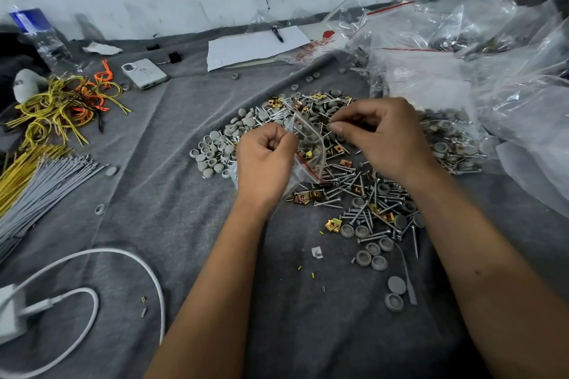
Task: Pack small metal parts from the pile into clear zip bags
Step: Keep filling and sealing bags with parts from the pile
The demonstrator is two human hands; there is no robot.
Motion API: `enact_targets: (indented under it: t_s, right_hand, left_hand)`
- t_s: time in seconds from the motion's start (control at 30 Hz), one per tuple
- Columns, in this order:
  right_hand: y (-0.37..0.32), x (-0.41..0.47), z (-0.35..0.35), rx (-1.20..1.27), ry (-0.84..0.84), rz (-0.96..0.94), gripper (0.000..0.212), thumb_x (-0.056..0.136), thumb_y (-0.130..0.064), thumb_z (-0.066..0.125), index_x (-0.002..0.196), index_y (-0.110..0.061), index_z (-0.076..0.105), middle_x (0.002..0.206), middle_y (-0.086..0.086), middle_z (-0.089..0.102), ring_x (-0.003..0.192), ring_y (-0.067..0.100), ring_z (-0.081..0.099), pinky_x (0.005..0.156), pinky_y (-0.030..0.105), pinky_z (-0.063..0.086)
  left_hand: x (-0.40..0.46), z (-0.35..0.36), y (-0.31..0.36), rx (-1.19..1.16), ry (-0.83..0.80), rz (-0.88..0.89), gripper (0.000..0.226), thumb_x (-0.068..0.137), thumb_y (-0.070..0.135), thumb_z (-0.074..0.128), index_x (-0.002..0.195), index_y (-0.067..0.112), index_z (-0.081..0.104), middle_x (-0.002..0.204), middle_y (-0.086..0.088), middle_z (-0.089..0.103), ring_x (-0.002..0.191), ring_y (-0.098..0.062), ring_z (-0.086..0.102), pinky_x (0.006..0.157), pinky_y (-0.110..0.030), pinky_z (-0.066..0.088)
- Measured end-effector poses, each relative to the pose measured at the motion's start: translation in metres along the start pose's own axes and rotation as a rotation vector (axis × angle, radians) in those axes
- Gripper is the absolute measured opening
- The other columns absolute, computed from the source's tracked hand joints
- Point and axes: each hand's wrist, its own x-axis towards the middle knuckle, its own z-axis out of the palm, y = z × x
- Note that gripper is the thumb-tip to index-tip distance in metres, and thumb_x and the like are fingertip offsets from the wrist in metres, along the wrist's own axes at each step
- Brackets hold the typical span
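Note:
A pile of screws, grey caps and brass clips [354, 188] spreads across the grey cloth [160, 194]. My left hand [264, 160] grips a small clear zip bag [309, 144] with a red seal line, holding its mouth open above the pile. A few parts lie inside the bag. My right hand [378, 132] hovers at the bag's mouth, thumb and fingers pinching a small grey cap.
Heaps of clear plastic bags [480, 49] fill the right side. White paper with a pen [255, 46] and a phone [144, 73] lie at the back. Yellow and orange wires [61, 108], grey ties [46, 188] and a white charger cable [92, 292] sit left.

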Motion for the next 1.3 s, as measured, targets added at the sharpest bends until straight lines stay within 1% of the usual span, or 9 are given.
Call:
enact_targets:
  t_s: [0.13, 0.27, 0.4, 0.57, 0.7, 0.83, 0.97, 1.07, 1.3]
  right_hand:
    - [-0.005, -0.003, 0.006, 0.067, -0.071, -0.105, 0.024, 0.087, -0.005, 0.079, 0.107, -0.019, 0.078, 0.093, -0.006, 0.077, 0.086, 0.006, 0.074, 0.080, 0.022, 0.060]
    - [-0.008, -0.005, 0.010, 0.004, -0.075, -0.171, 0.018, 0.080, -0.007, 0.086, 0.095, -0.011, 0.076, 0.086, -0.004, 0.075, 0.080, 0.008, 0.072, 0.074, 0.023, 0.060]
    - [-0.010, -0.008, 0.017, -0.085, -0.102, -0.221, 0.014, 0.078, -0.008, 0.087, 0.085, -0.012, 0.076, 0.082, -0.006, 0.074, 0.072, 0.009, 0.070, 0.067, 0.021, 0.056]
    - [-0.009, -0.008, 0.019, -0.120, -0.087, -0.230, 0.012, 0.081, -0.011, 0.085, 0.090, -0.016, 0.079, 0.083, -0.011, 0.074, 0.074, 0.002, 0.069, 0.065, 0.009, 0.049]
    - [-0.004, -0.004, 0.013, -0.127, 0.034, -0.159, 0.008, 0.086, -0.015, 0.082, 0.093, -0.016, 0.078, 0.085, -0.007, 0.074, 0.076, 0.005, 0.069, 0.072, 0.022, 0.058]
    - [0.007, 0.001, 0.004, -0.250, 0.080, -0.051, 0.007, 0.089, -0.024, 0.079, 0.092, -0.018, 0.077, 0.081, -0.007, 0.072, 0.074, 0.007, 0.068, 0.069, 0.024, 0.056]
    - [0.018, 0.003, -0.008, -0.492, -0.113, 0.068, 0.011, 0.088, -0.036, 0.080, 0.083, -0.028, 0.075, 0.073, -0.012, 0.066, 0.071, 0.007, 0.063, 0.063, 0.022, 0.045]
    - [0.017, 0.003, -0.010, -0.608, -0.300, 0.101, 0.019, 0.084, -0.046, 0.082, 0.082, -0.028, 0.074, 0.077, -0.014, 0.067, 0.074, 0.007, 0.064, 0.069, 0.028, 0.054]
    - [0.014, 0.003, -0.006, -0.573, -0.436, 0.116, 0.015, 0.088, -0.040, 0.079, 0.080, -0.032, 0.068, 0.082, -0.012, 0.066, 0.078, 0.007, 0.062, 0.064, 0.028, 0.046]
  left_hand:
    - [0.002, 0.001, -0.001, 0.046, -0.008, 0.034, 0.030, 0.081, 0.012, 0.060, 0.056, 0.015, 0.045, 0.050, 0.010, 0.039, 0.050, -0.008, 0.031, 0.048, -0.024, 0.029]
    - [0.004, 0.001, -0.002, 0.084, -0.009, 0.065, 0.032, 0.080, 0.012, 0.060, 0.054, 0.022, 0.043, 0.049, 0.014, 0.038, 0.050, -0.004, 0.031, 0.049, -0.024, 0.027]
    - [0.004, 0.002, -0.003, 0.087, -0.008, 0.075, 0.032, 0.079, 0.010, 0.059, 0.054, 0.021, 0.043, 0.049, 0.014, 0.038, 0.050, -0.006, 0.031, 0.049, -0.024, 0.028]
    - [0.003, 0.001, -0.003, 0.061, 0.000, 0.068, 0.031, 0.080, 0.010, 0.059, 0.054, 0.013, 0.042, 0.050, 0.010, 0.036, 0.051, -0.008, 0.029, 0.049, -0.024, 0.027]
    - [0.001, 0.001, -0.001, 0.045, 0.005, 0.058, 0.027, 0.079, 0.013, 0.059, 0.057, 0.004, 0.046, 0.051, 0.004, 0.037, 0.051, -0.010, 0.029, 0.049, -0.022, 0.028]
    - [0.000, 0.000, -0.002, 0.012, 0.000, 0.023, 0.027, 0.081, 0.012, 0.058, 0.058, 0.005, 0.045, 0.051, 0.002, 0.036, 0.051, -0.015, 0.030, 0.050, -0.024, 0.029]
    - [0.000, -0.001, -0.004, 0.013, 0.008, 0.005, 0.030, 0.083, 0.011, 0.057, 0.058, 0.004, 0.041, 0.053, 0.001, 0.035, 0.053, -0.016, 0.029, 0.055, -0.028, 0.031]
    - [0.001, -0.001, -0.004, 0.000, 0.002, 0.004, 0.029, 0.083, 0.010, 0.058, 0.057, 0.010, 0.043, 0.052, 0.000, 0.035, 0.052, -0.017, 0.029, 0.054, -0.027, 0.029]
    - [0.001, -0.002, -0.004, 0.009, 0.003, 0.004, 0.028, 0.083, 0.010, 0.058, 0.058, 0.008, 0.045, 0.052, 0.000, 0.037, 0.052, -0.018, 0.030, 0.054, -0.027, 0.030]
